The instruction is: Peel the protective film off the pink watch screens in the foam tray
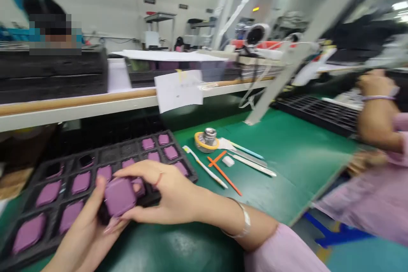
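A purple square case sits between both my hands, just above the near edge of a black compartment tray. My left hand cups it from below, fingers curled up along its left side. My right hand closes over its top and right side, a ring on one finger and a bracelet at the wrist. The tray holds several more purple cases in its pockets; a few pockets at the back are dark.
On the green mat lie a tape roll with a metal weight, white and orange sticks and a small white block. A co-worker's arm in pink reaches over another black tray at right. A shelf runs across the back.
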{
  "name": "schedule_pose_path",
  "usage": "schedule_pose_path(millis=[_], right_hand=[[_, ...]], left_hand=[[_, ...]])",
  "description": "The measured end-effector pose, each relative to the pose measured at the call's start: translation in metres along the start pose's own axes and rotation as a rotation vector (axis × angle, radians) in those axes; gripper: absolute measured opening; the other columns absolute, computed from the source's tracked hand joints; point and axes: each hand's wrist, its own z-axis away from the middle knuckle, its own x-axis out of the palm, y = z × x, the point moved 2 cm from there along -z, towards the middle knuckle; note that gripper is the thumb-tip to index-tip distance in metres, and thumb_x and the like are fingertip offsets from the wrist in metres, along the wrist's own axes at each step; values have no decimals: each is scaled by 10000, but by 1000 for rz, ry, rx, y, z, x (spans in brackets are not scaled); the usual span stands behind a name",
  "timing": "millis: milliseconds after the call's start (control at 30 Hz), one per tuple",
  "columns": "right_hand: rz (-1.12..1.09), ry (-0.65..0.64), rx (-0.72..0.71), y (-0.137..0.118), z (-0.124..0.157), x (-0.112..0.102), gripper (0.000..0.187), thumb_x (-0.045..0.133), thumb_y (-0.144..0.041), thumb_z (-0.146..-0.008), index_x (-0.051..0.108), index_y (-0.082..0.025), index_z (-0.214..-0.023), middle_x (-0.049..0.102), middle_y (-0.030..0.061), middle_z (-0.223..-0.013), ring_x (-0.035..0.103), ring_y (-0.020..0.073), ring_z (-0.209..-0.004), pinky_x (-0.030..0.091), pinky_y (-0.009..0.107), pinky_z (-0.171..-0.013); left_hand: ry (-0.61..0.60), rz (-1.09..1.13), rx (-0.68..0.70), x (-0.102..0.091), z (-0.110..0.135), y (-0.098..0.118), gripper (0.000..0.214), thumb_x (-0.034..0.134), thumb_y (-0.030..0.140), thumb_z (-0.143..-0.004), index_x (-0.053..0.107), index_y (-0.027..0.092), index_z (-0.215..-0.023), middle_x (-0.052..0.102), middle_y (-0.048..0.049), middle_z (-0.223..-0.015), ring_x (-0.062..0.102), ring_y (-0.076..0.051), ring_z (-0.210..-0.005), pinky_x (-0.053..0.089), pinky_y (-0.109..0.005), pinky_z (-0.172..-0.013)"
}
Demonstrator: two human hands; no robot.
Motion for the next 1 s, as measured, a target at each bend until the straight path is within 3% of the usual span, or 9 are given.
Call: schedule_pose_path(millis=[33,133,367,600,700,800,900,1000], right_hand=[[-36,27,36,0,2,1,566,789,-282,-818,557,-141,-1314,710,76,-1216,688,138,-1057,556,233,-961],[-63,54,95,1,7,6,558,798,-220,-805,553,-184,-1305,698,82,-1266,686,165,-1140,576,276,-978],[81,53,29,2,10,9,576,753,-207,-849,520,-226,-1375,703,85,-1267,710,192,-1109,596,321,-983],[123,26,-36,-1,6,10,549,726,-186,-864,523,-207,-1373,706,85,-1221,692,172,-1076,592,267,-937],[108,20,-24,1,3,8,514,732,-193,-840,561,-218,-1324,730,68,-1148,706,181,-1020,600,288,-893],[131,70,94,18,-2,-1,418,758,-250,-798,633,-215,-1195,751,59,-1072,724,201,-958,604,331,-869],[143,156,294,50,-10,-9,338,731,-326,-823,660,-186,-1122,744,84,-1059,726,215,-935,597,374,-874],[183,150,351,83,-25,-2,329,729,-331,-831,677,-164,-1110,732,95,-1051,714,219,-951,572,392,-910]], left_hand=[[-49,1,35,5,2,-1,383,869,498,-719,722,152,-794,563,29,-506,429,-55,-448,485,-160,-518],[-119,-3,81,16,3,-2,500,869,581,-674,697,112,-697,470,43,-442,340,-26,-418,406,-131,-477],[-143,16,87,15,2,-2,539,838,608,-700,737,119,-903,675,-50,-735,373,-11,-452,325,-128,-454],[-161,-22,80,14,3,-2,515,798,601,-751,727,110,-885,660,-60,-773,380,-20,-479,270,-140,-445],[-129,-7,52,13,2,-4,513,791,602,-760,696,107,-856,593,-21,-685,341,-23,-462,227,-145,-420],[-59,37,16,13,2,-11,463,876,503,-706,654,127,-861,587,-1,-695,409,-35,-499,258,-138,-430],[-43,33,-92,15,7,-22,423,925,335,-675,620,148,-901,698,-71,-915,546,-57,-598,346,-138,-491],[-105,6,-185,18,11,-31,432,895,393,-701,598,155,-904,726,-111,-971,599,-96,-611,400,-176,-517]])
